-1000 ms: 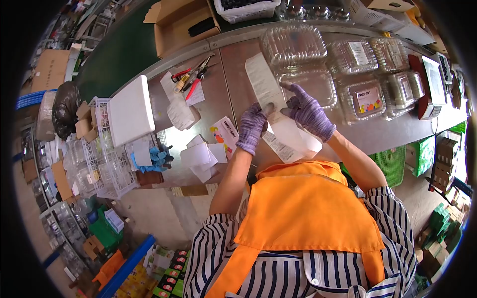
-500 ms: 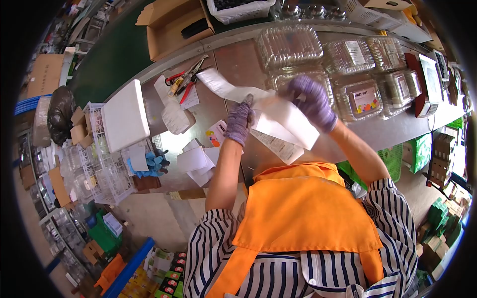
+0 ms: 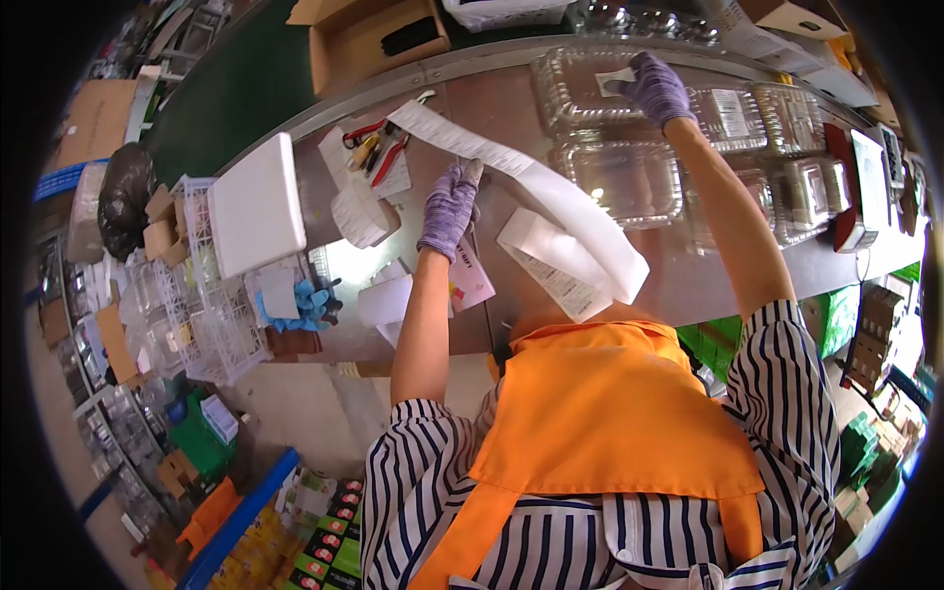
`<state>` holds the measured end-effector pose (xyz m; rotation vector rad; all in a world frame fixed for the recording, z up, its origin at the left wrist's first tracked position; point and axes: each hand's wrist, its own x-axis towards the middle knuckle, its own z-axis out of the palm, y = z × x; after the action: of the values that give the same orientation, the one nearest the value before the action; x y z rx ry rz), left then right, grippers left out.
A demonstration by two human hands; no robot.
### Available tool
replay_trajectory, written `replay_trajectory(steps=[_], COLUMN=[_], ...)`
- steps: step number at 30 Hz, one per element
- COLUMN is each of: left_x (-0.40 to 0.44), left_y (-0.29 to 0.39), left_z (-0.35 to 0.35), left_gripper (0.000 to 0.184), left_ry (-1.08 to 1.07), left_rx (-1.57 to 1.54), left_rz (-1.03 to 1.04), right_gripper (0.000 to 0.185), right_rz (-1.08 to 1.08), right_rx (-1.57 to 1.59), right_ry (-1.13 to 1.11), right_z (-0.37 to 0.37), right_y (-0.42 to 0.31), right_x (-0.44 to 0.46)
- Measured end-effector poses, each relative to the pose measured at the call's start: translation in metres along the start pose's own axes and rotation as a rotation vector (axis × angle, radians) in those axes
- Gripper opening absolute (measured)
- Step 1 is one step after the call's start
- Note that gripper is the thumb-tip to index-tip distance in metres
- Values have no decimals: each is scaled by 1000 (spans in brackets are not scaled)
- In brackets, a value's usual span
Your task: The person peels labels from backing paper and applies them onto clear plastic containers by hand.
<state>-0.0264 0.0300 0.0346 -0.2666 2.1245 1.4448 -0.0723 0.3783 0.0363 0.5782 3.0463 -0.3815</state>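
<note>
My left hand [image 3: 452, 208], in a purple knit glove, pinches the edge of a long strip of printed labels [image 3: 511, 162]. The strip arcs rightward over the metal table and folds back in a loop near the orange apron. At the back, my gloved right hand [image 3: 657, 90] is closed on a small white label [image 3: 612, 83]. That label is at the lid of a clear plastic clamshell box [image 3: 580, 103]; I cannot tell whether it is stuck down. Below my left wrist lies a pink-and-white printed card [image 3: 472, 278].
More clear clamshell boxes [image 3: 624, 182] stand to the right, some with labels. Pliers with red handles [image 3: 390, 157] lie on paper at the left. A white foam lid [image 3: 256, 206] leans on plastic crates [image 3: 197, 295]. Behind is an open cardboard box [image 3: 344, 59].
My right hand has left the label strip and moved up to the back clamshell box with a small label. My left hand has shifted slightly left and up, still on the strip.
</note>
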Motion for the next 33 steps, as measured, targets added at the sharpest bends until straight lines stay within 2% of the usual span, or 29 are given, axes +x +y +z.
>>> replay_trajectory(steps=[2,4,5,8,9,10,11,14,16,22,23,26,28,32,33], left_x=[1,-3,-11,-26,-32,-36,-38,-32,-37,-41,-41,-47,-45,-67,-66], left_y=[-24,-36,-33,-64,-66,-68,-71,-86,-88,-103,-106,-81,-65,-4,-1], left_z=[-21,-39,-53,-74,-74,-72,-68,-66,-66,-61,-62,-71,-71,-48,-37], left_gripper=[34,36,45,55,56,56,57,53,50,36,26,22,14,10,11], left_ry=[66,163,134,208,161,132,103,75,81,220,269,274,134,-104,-115], left_rx=[-22,38,276,752,848,867,885,834,827,941,916,657,160,-50,-67], left_rz=[127,323,171,307,215,186,159,159,169,265,295,262,317,261,328], right_gripper=[56,47,43,38,36,35,34,28,27,26,26,25,26,36,36], right_rz=[-46,-135,-180,-326,-347,-367,-430,-347,-277,-251,-249,-226,-253,-360,-302], right_rx=[-14,159,240,428,493,557,507,617,735,858,844,858,863,900,932], right_ry=[228,223,221,55,9,-36,12,-208,-260,-278,-291,-358,-386,-338,-465], right_z=[3,-9,-14,-12,-10,-6,8,-6,-4,-2,-5,-19,-24,-28,-30], right_y=[-1,-13,-17,-21,-22,-23,-18,-30,-29,-31,-33,-47,-56,-90,-95], right_x=[0,-19,-34,-75,-92,-105,-113,-146,-160,-179,-182,-192,-197,-207,-205])
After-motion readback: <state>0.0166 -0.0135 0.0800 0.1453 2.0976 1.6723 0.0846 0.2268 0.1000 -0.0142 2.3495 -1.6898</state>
